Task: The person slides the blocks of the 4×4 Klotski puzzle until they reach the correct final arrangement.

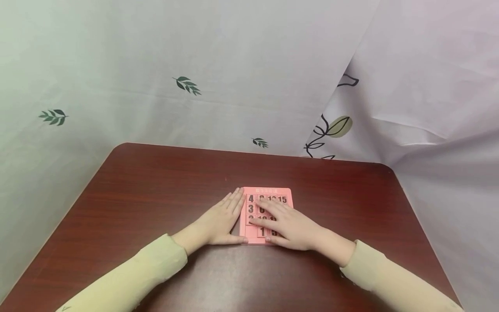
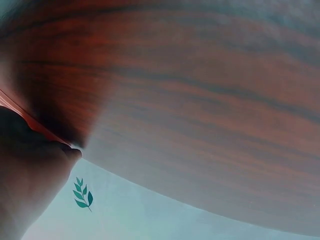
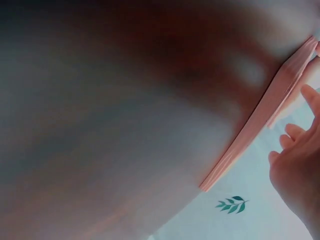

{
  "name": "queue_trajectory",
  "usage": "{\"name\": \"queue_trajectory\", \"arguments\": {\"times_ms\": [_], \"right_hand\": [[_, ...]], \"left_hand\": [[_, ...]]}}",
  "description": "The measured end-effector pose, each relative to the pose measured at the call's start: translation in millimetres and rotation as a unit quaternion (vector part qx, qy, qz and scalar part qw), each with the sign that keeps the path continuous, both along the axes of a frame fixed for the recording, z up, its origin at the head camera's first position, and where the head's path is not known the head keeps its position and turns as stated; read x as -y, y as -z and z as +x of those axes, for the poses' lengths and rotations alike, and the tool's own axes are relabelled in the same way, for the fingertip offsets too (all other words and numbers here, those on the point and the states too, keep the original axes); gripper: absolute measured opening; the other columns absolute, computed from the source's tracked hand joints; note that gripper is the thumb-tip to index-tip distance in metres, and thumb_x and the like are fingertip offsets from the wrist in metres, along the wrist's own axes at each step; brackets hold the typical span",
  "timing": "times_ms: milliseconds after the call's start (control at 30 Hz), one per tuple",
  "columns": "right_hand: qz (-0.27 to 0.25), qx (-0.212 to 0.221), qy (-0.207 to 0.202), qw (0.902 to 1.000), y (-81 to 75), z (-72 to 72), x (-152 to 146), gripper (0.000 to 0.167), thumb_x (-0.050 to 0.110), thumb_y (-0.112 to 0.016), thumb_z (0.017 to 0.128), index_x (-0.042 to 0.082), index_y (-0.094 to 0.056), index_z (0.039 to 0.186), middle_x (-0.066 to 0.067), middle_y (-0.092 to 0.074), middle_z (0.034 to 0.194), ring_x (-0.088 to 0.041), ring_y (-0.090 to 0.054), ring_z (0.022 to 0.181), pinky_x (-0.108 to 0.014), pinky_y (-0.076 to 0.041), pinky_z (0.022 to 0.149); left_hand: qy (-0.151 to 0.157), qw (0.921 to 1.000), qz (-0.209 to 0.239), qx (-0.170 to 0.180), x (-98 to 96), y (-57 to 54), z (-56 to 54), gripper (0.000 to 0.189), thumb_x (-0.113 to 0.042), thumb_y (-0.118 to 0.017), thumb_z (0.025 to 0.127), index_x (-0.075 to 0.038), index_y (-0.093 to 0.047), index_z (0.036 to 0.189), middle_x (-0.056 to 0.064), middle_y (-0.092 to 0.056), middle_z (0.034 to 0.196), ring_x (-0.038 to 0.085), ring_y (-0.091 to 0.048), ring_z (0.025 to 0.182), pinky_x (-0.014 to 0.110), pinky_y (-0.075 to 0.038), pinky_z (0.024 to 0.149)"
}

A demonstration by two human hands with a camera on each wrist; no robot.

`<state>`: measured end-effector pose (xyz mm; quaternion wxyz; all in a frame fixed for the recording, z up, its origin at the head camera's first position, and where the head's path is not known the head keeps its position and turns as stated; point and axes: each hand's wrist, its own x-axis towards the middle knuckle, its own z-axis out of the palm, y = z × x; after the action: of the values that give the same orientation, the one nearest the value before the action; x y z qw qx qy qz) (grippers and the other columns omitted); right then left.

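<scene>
A pink sliding number puzzle lies flat on the table, its tiles marked with black numerals and a bare slot at its lower left corner. Along its left edge rests my left hand, fingers straight and together, the thumb reaching to the near left corner. My right hand spreads over the right part of the puzzle, fingers extended across the tiles and hiding several of them. The index fingertip is by the upper rows; another fingertip is at the tile above the bare slot. In the right wrist view, the puzzle's side shows beside the fingers.
The dark reddish-brown wooden table has rounded far corners. Behind it hangs a pale curtain with green leaf prints, and another cloth with folds hangs at the right.
</scene>
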<state>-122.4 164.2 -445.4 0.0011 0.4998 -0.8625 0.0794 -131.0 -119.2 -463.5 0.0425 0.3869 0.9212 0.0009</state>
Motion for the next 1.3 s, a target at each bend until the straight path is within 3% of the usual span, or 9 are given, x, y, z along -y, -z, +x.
{"name": "queue_trajectory", "arguments": {"times_ms": [267, 733, 967, 1133, 1300], "right_hand": [[-0.02, -0.02, -0.008, 0.9996, 5.7, 18.7, -24.8, 0.053, 0.046, -0.067, 0.102, 0.028, -0.061, 0.151, -0.015, -0.036, 0.171, -0.036, -0.037, 0.158, -0.058, -0.041, 0.124], [0.004, -0.003, -0.021, 0.9998, 0.1, 15.9, 1.1, 0.054, 0.048, -0.062, 0.104, 0.029, -0.057, 0.154, -0.015, -0.034, 0.173, -0.035, -0.034, 0.16, -0.058, -0.034, 0.129], [-0.032, -0.036, 0.001, 0.9988, 2.2, 23.6, -27.4, 0.055, 0.044, -0.071, 0.099, 0.029, -0.06, 0.151, -0.016, -0.041, 0.168, -0.036, -0.039, 0.157, -0.06, -0.04, 0.124], [-0.041, -0.031, 0.026, 0.9984, 5.4, 30.2, -49.3, 0.053, 0.043, -0.074, 0.097, 0.031, -0.065, 0.147, -0.017, -0.041, 0.168, -0.036, -0.04, 0.156, -0.057, -0.036, 0.125], [-0.035, -0.02, 0.028, 0.9988, 4.7, 31.7, -48.5, 0.052, 0.044, -0.073, 0.098, 0.032, -0.064, 0.148, -0.016, -0.039, 0.17, -0.036, -0.039, 0.158, -0.056, -0.034, 0.126]], "left_hand": [[0.0, 1.0, 0.005, 0.003, -1.8, -1.6, 0.1, 0.121, -0.08, -0.055, 0.092, 0.012, -0.023, 0.164, 0.032, -0.016, 0.174, 0.042, -0.019, 0.164, 0.049, -0.023, 0.135], [0.002, 1.0, 0.004, -0.003, 0.3, -1.3, -0.6, 0.123, -0.082, -0.055, 0.091, 0.012, -0.023, 0.163, 0.032, -0.018, 0.173, 0.042, -0.02, 0.164, 0.049, -0.024, 0.135], [0.002, 1.0, 0.005, -0.006, 0.6, -1.5, 0.9, 0.123, -0.082, -0.055, 0.09, 0.012, -0.023, 0.163, 0.033, -0.017, 0.173, 0.043, -0.02, 0.164, 0.049, -0.024, 0.135], [0.005, 0.9999, 0.009, -0.008, 0.4, -2.0, 0.7, 0.124, -0.082, -0.056, 0.09, 0.012, -0.024, 0.163, 0.033, -0.018, 0.173, 0.044, -0.02, 0.164, 0.05, -0.025, 0.135], [0.006, 0.9999, 0.012, -0.01, -0.2, -1.1, -0.1, 0.123, -0.081, -0.057, 0.09, 0.013, -0.025, 0.163, 0.034, -0.019, 0.172, 0.044, -0.022, 0.163, 0.05, -0.026, 0.134]]}}
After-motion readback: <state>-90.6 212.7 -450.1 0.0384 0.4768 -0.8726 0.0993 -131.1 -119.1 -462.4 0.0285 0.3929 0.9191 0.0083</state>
